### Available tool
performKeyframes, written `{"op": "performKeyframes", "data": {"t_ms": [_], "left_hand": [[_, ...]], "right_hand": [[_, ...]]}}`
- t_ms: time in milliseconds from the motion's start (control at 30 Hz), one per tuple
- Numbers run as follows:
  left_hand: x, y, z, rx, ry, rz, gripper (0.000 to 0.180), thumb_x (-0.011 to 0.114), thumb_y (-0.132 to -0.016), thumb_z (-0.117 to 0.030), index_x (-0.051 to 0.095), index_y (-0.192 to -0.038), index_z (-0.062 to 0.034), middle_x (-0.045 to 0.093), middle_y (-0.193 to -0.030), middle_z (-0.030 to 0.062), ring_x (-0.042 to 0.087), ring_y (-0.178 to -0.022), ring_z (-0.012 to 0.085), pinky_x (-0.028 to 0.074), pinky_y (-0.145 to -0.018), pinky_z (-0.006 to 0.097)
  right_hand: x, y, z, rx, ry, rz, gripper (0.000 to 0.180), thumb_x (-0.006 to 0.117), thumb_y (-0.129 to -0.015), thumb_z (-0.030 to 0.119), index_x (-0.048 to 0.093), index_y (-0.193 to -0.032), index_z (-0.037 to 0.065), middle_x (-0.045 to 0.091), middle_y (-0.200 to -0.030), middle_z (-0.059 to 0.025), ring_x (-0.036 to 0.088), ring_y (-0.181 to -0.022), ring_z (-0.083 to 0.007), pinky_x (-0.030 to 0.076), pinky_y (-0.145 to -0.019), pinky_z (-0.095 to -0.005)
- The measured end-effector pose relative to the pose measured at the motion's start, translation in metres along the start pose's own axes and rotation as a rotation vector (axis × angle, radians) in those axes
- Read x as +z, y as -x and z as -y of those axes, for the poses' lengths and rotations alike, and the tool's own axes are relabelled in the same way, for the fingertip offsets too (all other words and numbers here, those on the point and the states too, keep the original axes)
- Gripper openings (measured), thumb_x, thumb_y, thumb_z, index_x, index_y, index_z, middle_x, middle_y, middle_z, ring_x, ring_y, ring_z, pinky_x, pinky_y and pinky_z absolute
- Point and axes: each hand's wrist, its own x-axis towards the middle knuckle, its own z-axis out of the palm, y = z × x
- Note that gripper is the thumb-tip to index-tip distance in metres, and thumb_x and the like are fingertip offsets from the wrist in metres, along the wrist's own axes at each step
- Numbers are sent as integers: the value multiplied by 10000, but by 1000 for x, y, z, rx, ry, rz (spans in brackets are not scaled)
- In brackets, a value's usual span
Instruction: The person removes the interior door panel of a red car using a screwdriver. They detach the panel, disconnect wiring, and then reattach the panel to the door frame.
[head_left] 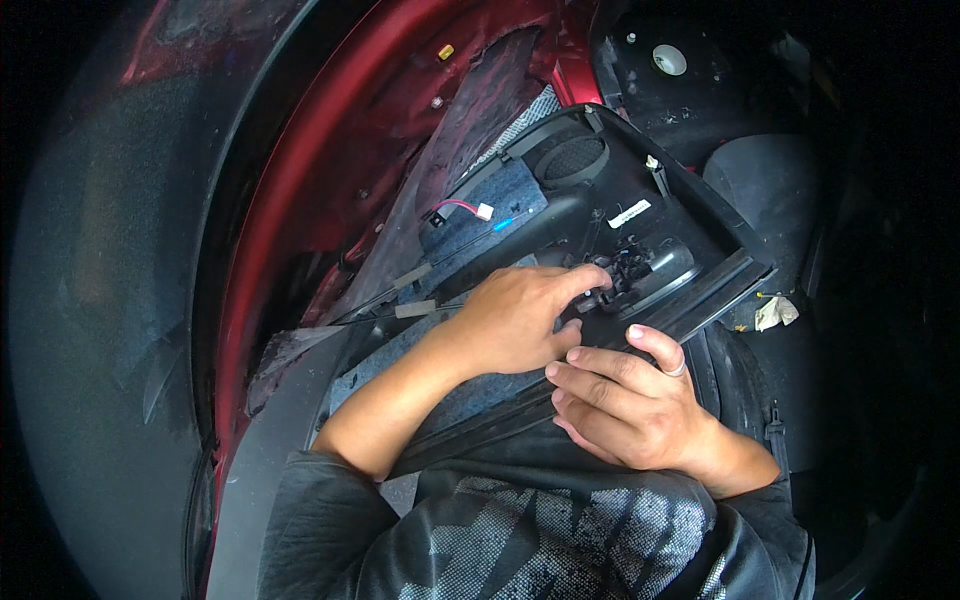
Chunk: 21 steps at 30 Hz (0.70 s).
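Note:
A black car door trim panel lies back side up across my lap. My left hand reaches over it, its index finger stretched onto a small black door handle mechanism. The left thumb is apart from that finger, and nothing shows held between them; the other fingers are partly hidden. Close beside the left thumb is my right hand, fingers loosely bent and spread, a ring on one of them. I see nothing in it. Thin cables with grey sleeves run from the left, passing under my left hand.
Blue-grey felt pads and a pink wire with a white connector are on the panel. Left stands the red door shell with a loose clear plastic sheet. A seat belt buckle is at right.

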Motion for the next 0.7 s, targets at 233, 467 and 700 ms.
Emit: {"op": "performKeyframes", "data": {"t_ms": [233,467,700], "left_hand": [[-7,-11,-1,-79,-39,190,512,793,-815,-134,691,-1316,-107,749,-947,176,746,-885,399,578,-782,491],[-2,-5,11,26,68,61,534,762,-824,-89,678,-1352,-93,724,-876,142,735,-833,331,577,-765,456],[-24,-10,-5,-155,262,55,450,671,-893,-36,641,-1341,1,701,-846,137,724,-767,328,568,-750,423]], "right_hand": [[-1,-2,0,14,-7,20,60,855,-822,173,799,-829,192,803,-1126,13,729,-1145,-155,365,-1232,-463],[-2,-4,-1,5,-2,15,63,852,-825,171,792,-821,189,804,-1129,9,732,-1138,-156,362,-1237,-466],[0,-3,-2,6,-2,1,83,856,-836,161,778,-817,181,806,-1131,6,735,-1125,-148,374,-1230,-470]]}}
